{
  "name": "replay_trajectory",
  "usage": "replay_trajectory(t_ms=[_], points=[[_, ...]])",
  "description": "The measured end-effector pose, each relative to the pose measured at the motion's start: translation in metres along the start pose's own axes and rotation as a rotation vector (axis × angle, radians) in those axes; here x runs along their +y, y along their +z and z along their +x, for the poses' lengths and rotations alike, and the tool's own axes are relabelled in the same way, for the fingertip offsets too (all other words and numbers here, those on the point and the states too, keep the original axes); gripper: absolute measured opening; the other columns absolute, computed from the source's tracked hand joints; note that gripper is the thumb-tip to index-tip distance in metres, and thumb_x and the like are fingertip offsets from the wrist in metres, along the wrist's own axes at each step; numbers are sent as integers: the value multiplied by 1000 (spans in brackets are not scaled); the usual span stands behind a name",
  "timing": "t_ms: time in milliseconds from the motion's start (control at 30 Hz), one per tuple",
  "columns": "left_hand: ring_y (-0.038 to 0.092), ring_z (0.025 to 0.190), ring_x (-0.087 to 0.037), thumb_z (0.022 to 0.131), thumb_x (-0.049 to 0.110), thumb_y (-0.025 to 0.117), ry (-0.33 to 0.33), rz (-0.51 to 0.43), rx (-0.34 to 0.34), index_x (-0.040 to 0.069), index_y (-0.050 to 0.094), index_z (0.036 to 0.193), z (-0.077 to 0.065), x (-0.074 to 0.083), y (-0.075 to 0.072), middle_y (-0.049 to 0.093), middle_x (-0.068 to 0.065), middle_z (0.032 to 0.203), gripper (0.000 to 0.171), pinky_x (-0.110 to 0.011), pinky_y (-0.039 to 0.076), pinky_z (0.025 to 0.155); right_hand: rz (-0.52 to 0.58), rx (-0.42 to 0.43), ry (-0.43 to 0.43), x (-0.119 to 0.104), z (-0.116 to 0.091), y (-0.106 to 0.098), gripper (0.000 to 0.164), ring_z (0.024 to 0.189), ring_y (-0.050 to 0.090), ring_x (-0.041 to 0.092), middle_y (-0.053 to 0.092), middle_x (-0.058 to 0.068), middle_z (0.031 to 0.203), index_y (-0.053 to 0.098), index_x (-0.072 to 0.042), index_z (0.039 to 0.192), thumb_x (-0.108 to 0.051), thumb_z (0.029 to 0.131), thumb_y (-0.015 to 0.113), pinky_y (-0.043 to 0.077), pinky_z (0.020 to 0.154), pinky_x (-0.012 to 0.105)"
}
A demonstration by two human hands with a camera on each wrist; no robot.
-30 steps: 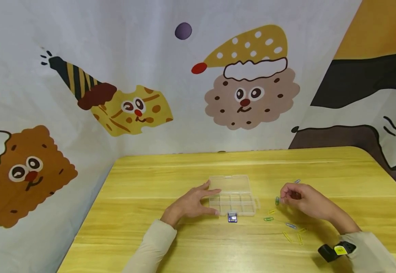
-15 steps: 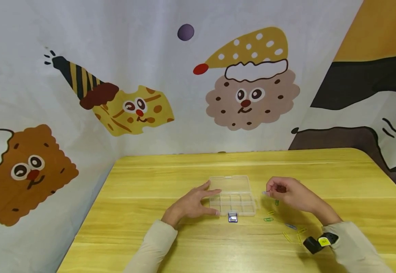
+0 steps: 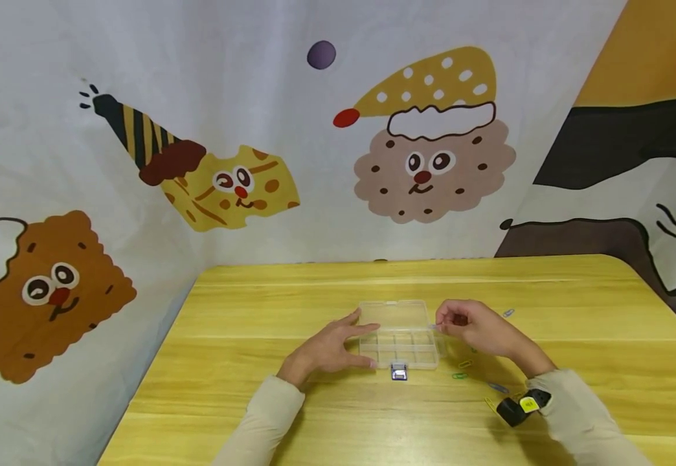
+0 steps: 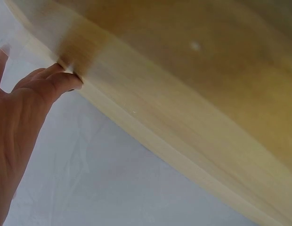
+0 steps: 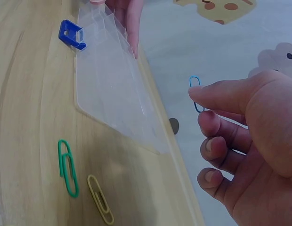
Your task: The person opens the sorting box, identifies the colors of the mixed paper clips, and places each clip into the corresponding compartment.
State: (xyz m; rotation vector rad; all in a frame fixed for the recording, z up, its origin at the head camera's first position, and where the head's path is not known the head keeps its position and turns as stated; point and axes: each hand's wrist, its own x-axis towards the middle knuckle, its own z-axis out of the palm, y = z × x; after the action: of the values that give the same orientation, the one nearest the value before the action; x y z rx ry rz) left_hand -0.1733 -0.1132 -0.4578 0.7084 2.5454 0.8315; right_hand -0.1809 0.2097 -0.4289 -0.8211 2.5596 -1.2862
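Observation:
A clear plastic compartment box (image 3: 393, 316) lies on the table with its lid folded back and a blue latch (image 3: 399, 372) at its front. My left hand (image 3: 326, 346) rests at the box's left side, fingers spread over its edge and thumb along the front corner. Between thumb and index finger, my right hand (image 3: 465, 323) pinches a blue paper clip (image 5: 194, 79), held up at the box's right edge. The compartments show nothing inside. In the left wrist view, the left hand (image 4: 26, 108) appears with only a faint corner of the box.
On the wooden table (image 3: 245, 304), right of the box, lie a green paper clip (image 3: 459, 375), a yellow paper clip (image 3: 465, 364) and several more, partly covered by the right arm. Another pale blue paper clip (image 3: 509, 312) lies farther back. A cartoon-printed cloth (image 3: 268, 84) hangs behind.
My right hand has moved left with the blue paper clip, from among the loose clips to the box's right edge. My left hand has stayed on the box.

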Motion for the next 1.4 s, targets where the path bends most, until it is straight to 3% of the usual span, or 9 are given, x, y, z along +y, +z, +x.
replay_trajectory(t_ms=[933,1167,1400], points=[[20,149,-36,85,53,72,-1,-7,1,36,46,149,0,1,1,15,-7,166,71,-59,21,119,58,-36,1,-3,10,12,5,69,50,10,57,2,79,63,-7,96,-3,95,64,43,59,21],[19,149,-38,85,53,72,-3,-12,-4,35,45,149,1,1,1,15,-7,166,71,-59,25,117,13,-1,11,0,0,8,6,66,47,9,54,-1,76,63,-8,97,-3,94,66,42,56,23],[20,149,-37,86,54,72,-1,-14,-4,35,45,149,1,1,1,14,-7,166,71,-58,27,117,22,-7,22,9,-24,-5,7,66,49,7,59,4,78,63,-9,96,-2,96,61,44,55,23]])
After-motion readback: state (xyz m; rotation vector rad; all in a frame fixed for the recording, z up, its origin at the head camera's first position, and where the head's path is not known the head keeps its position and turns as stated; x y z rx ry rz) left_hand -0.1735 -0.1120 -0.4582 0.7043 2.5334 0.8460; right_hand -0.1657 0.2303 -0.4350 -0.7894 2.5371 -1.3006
